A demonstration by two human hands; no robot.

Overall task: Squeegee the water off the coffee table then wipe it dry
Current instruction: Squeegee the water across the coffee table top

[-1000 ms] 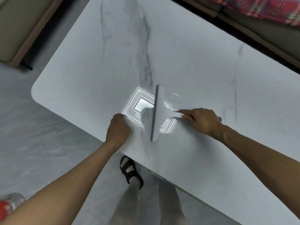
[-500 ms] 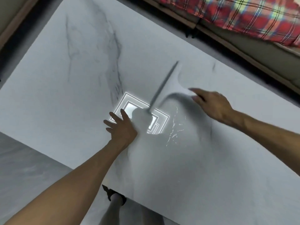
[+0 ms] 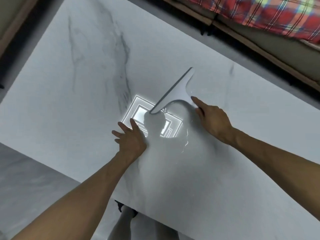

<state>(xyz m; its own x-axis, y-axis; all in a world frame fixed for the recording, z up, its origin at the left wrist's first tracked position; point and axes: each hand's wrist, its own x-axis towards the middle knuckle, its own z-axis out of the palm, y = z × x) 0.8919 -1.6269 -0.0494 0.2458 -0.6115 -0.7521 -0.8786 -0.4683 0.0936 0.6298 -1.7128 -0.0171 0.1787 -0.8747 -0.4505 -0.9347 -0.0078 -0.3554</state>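
Marble coffee table, plaid blanket beyond, right hand holding squeegee

Squeegee, in right hand, moved from the near edge farther across the coffee table, blade now diagonal; left hand, formerly fisted, now spread flat.

Your white, grey-veined marble-look coffee table is smooth and glossy. Your white T-shaped squeegee looks like matt plastic with a grey rubbery edge; the red plaid blanket is cloth.
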